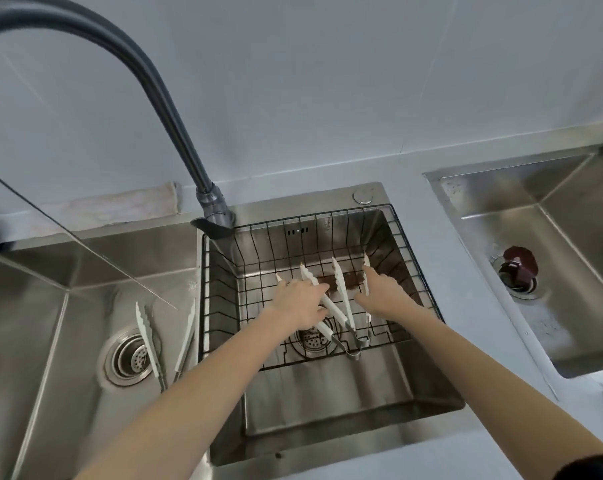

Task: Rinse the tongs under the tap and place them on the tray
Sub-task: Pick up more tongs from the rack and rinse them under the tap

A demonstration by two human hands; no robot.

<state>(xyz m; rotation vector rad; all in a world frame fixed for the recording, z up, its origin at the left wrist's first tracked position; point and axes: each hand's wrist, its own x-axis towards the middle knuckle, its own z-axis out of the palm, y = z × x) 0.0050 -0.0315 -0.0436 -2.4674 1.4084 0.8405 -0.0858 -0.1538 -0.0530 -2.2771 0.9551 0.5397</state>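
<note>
three tongs [341, 299], three sinks [327, 414], two hands [302, 301]

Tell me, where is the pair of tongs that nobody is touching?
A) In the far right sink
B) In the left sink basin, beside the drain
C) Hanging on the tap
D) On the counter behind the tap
B: the untouched tongs lie on the floor of the left sink basin next to its drain, while both hands reach into the wire tray in the middle basin.

Wire tray [217, 289] in sink [345, 393], tongs [341, 299] inside
</note>
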